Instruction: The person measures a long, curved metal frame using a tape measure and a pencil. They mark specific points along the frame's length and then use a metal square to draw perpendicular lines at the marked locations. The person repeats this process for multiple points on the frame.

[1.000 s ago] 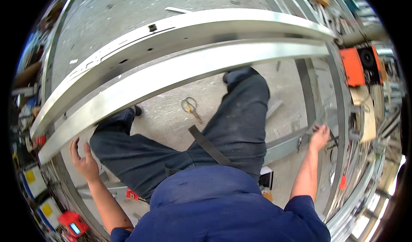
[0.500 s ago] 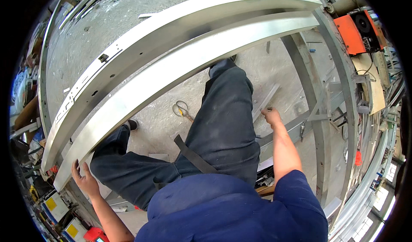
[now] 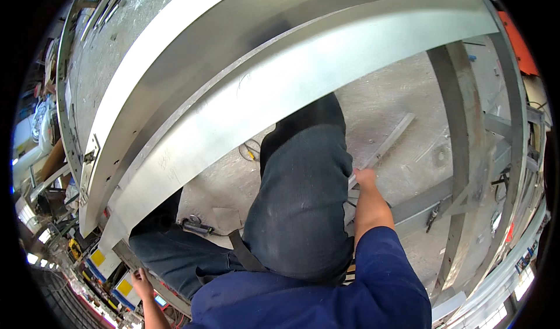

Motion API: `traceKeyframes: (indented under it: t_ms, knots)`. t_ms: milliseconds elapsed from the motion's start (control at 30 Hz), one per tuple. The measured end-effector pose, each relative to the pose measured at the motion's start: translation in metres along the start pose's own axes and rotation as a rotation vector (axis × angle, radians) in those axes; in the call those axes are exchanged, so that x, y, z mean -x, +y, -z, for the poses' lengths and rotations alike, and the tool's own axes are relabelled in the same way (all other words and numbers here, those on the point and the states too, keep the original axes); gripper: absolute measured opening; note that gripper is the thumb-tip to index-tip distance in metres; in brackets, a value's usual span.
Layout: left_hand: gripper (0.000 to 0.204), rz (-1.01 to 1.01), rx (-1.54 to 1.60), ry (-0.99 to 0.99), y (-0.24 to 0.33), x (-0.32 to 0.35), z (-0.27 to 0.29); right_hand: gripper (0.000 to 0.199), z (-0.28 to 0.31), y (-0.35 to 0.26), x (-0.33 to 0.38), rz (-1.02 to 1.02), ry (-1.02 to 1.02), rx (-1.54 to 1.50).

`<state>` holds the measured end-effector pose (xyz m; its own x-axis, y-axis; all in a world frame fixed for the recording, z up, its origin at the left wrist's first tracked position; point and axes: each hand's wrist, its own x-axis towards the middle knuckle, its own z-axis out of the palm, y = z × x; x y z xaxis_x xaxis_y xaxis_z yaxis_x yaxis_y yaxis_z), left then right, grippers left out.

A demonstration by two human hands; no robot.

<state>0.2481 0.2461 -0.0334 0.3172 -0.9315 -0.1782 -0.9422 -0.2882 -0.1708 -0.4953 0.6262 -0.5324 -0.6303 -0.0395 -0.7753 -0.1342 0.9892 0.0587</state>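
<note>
My right hand (image 3: 366, 178) is closed beside my right thigh, at the near end of a narrow light metal strip (image 3: 389, 140). What its fingers hold, if anything, is hidden. My left hand (image 3: 142, 284) is low at the left, its fingers curled in with nothing visible in them. It is by a grey steel bar (image 3: 127, 255), below the left end of a wide silvery beam (image 3: 256, 99). This beam crosses above my legs. A second, taller beam (image 3: 153, 75) runs along its far side, with small cutouts near its left end.
On the concrete floor past my legs lie yellow-marked scissors (image 3: 251, 152) and a dark power tool (image 3: 196, 226) with a cord. Steel frame members (image 3: 461, 148) stand at the right, near an orange machine (image 3: 518, 42). White boxes with yellow labels (image 3: 105, 262) are at the left.
My left hand has left the beam's end, moved down, and curled its fingers. My right hand has moved slightly down to the strip's near end. The view has come closer to the beams.
</note>
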Motion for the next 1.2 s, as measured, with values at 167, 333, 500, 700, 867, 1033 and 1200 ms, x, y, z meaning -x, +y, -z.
traceKeyframes:
  t_ms: [167,333,500,700,867,1033,1200]
  knots:
    - [0.034,-0.063,-0.048,-0.03,-0.004,0.024,0.009,0.039,0.012,-0.028,0.016,-0.071,0.082,-0.202]
    - [0.027,-0.174,-0.035,0.04,0.014,0.0,-0.014,0.034,0.013,-0.042,0.001,-0.095,0.28,-0.754]
    - [0.03,-0.231,0.047,0.173,0.035,0.008,-0.024,0.022,0.089,-0.095,0.059,0.134,0.183,-1.643]
    - [0.032,-0.318,0.24,0.233,0.04,0.006,-0.037,0.037,0.122,-0.103,0.145,0.186,0.097,-1.64]
    - [0.031,-0.307,0.381,0.244,0.016,0.02,-0.054,0.04,0.123,-0.104,0.205,0.236,-0.089,-1.668]
    - [0.031,-0.327,0.445,0.324,0.005,0.024,-0.052,0.054,0.144,-0.105,0.262,0.332,-0.223,-1.416]
    - [0.03,-0.385,0.505,0.386,0.028,0.015,-0.034,0.045,0.174,-0.116,0.272,0.692,0.368,-1.183]
